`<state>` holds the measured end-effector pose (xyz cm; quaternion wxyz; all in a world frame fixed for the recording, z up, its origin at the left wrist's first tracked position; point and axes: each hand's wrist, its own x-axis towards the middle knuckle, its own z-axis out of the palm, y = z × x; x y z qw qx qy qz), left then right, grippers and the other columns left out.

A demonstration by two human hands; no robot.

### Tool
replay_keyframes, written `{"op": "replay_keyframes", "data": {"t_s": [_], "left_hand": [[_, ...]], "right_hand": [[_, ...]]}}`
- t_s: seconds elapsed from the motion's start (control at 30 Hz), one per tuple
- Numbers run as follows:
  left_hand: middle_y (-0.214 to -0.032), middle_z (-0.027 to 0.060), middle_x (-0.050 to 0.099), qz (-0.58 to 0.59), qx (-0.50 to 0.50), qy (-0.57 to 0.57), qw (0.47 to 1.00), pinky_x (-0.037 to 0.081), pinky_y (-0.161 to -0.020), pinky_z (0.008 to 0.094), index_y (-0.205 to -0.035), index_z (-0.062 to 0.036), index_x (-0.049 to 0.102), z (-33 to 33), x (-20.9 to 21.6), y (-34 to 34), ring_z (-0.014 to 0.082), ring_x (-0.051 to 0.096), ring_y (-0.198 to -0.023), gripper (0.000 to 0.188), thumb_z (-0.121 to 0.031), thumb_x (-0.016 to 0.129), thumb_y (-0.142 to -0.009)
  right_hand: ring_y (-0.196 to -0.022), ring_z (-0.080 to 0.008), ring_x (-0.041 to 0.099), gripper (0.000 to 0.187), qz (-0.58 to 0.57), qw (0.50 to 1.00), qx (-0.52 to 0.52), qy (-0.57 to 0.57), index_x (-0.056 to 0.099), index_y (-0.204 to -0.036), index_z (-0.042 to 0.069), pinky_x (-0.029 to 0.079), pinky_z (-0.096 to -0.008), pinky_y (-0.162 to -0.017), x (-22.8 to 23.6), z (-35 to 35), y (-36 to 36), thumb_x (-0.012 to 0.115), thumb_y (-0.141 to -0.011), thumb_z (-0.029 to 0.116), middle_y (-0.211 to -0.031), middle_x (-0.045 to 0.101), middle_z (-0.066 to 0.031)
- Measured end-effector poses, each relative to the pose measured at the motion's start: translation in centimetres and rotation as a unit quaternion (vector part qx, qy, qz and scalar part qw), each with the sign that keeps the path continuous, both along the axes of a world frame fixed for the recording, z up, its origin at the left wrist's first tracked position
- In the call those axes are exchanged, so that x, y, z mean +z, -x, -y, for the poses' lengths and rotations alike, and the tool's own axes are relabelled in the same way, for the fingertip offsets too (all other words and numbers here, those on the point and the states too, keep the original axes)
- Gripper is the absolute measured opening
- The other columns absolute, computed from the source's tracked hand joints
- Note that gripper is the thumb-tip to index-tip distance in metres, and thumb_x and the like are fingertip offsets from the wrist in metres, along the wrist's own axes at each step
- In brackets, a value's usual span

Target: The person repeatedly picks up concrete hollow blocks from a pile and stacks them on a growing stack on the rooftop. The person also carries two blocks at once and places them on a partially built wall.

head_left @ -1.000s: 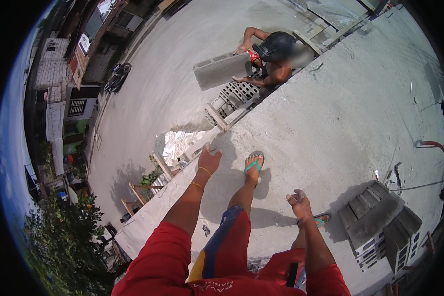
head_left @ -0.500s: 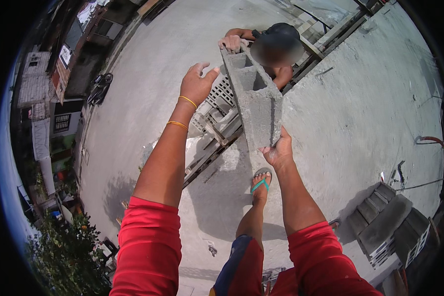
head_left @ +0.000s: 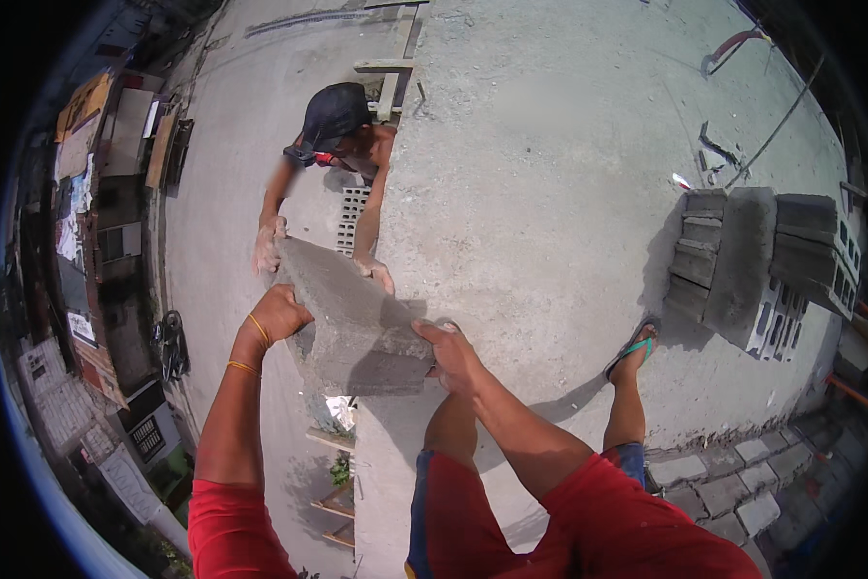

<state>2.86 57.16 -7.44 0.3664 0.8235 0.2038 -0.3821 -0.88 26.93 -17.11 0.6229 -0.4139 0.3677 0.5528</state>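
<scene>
Concrete block [head_left: 362, 311], at nine o'clock from centre, is gripped by my left hand [head_left: 278, 314] and right hand [head_left: 451, 357], a co-worker's hands [head_left: 374, 273] toward its twelve-o'clock end: apparently a handover, calling next for firm, level support.

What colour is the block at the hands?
The block is grey; it shows best in the head view.

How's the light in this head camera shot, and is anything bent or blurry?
Head view: hard sunlight, with dark shadow beside the stacked blocks and across part of the held block; head view: strong fisheye bending toward the rim, black corners; head view: a soft, blurred patch on the pale slab, while the left hand and right hand look fairly clear.
</scene>
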Motion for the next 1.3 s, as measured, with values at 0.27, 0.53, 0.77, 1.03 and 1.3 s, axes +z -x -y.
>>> {"op": "replay_keyframes", "data": {"t_s": [0.27,0.53,0.77,1.03,1.3], "left_hand": [[-0.09,0.0195,0.074,0.02,0.006,0.022,1.0,0.055,-0.073,0.0329,-0.091,0.0032,0.072,25.9,9.1,7.5,0.0273,0.073,-0.08,0.017,-0.007,0.066,-0.078],[-0.09,0.0211,0.073,0.051,0.064,0.21,0.974,0.055,-0.074,0.0401,-0.089,0.0038,0.071,58.3,16.4,0.1,0.0339,0.072,-0.083,0.027,-0.02,0.072,-0.076],[-0.073,0.0172,0.067,0.366,-0.357,0.015,0.86,0.054,-0.065,0.0439,-0.086,-0.0154,0.075,82.5,18.4,-7.4,0.0375,0.067,-0.072,0.013,-0.028,0.07,-0.084],[-0.085,0.0245,0.07,0.124,-0.119,-0.019,0.985,0.054,-0.079,0.0471,-0.084,0.0032,0.07,100.3,18.4,-13.4,0.042,0.069,-0.087,0.049,-0.046,0.073,-0.079],[-0.118,0.022,0.063,0.456,-0.113,-0.051,0.881,0.038,-0.106,0.0478,-0.131,0.0043,0.053,94.3,18.2,-12.8,0.0378,0.058,-0.115,0.059,-0.022,0.075,-0.083]], "right_hand": [[-0.099,-0.0201,0.06,0.037,0.107,0.992,-0.043,0.059,0.07,-0.106,-0.01,0.044,-0.0311,-0.09,12.7,26.7,-0.2,0.067,-0.089,0.023,-0.099,0.07,-0.0119],[-0.12,-0.0316,0.055,0.073,0.312,0.847,-0.088,0.422,0.047,-0.136,-0.013,0.04,-0.0406,-0.106,32.4,56.1,0.0,0.069,-0.091,0.04,-0.129,0.058,-0.0249],[-0.13,-0.0505,0.047,0.093,0.437,0.708,0.073,0.551,0.041,-0.14,-0.014,0.036,-0.0482,-0.111,40.2,69.0,-2.9,0.079,-0.08,0.045,-0.134,0.049,-0.0388],[-0.09,-0.0492,0.066,0.038,0.364,0.718,0.038,0.592,0.061,-0.102,-0.01,0.053,-0.0495,-0.081,32.0,84.6,-10.0,0.07,-0.075,0.014,-0.093,0.068,-0.0325],[-0.074,-0.036,0.07,0.038,0.376,0.786,-0.043,0.489,0.064,-0.102,-0.011,0.054,-0.0428,-0.071,25.4,92.8,-11.8,0.063,-0.073,0.012,-0.077,0.068,-0.0262]]}}
